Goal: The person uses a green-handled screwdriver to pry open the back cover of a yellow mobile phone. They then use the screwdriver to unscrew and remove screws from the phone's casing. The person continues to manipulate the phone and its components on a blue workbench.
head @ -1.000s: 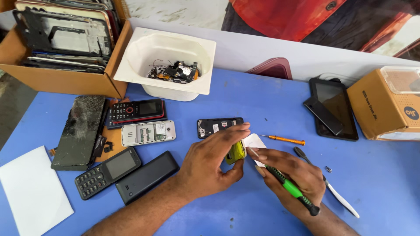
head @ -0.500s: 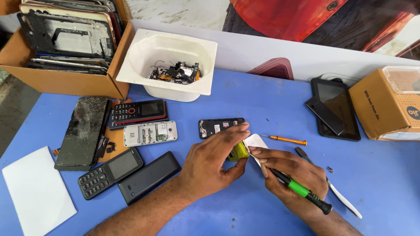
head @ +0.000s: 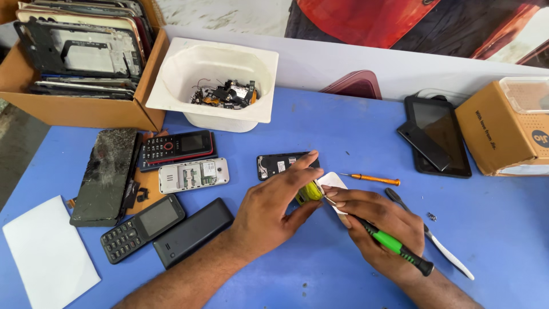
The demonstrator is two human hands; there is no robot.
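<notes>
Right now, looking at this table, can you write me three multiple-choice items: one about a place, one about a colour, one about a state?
1. Where does the orange screwdriver lie?
A. in the white tub
B. on the table, beyond the right hand
C. in the cardboard box

2. What colour is the band on the screwdriver in the right hand?
A. green
B. red
C. white

3. How is the small yellow part held?
A. lying loose
B. pinched by the left hand
C. taped to a phone

Answers: 1 B, it rests on the blue table past the knuckles. 2 A, the handle is black with a green band. 3 B, thumb and fingers close on it.
</notes>
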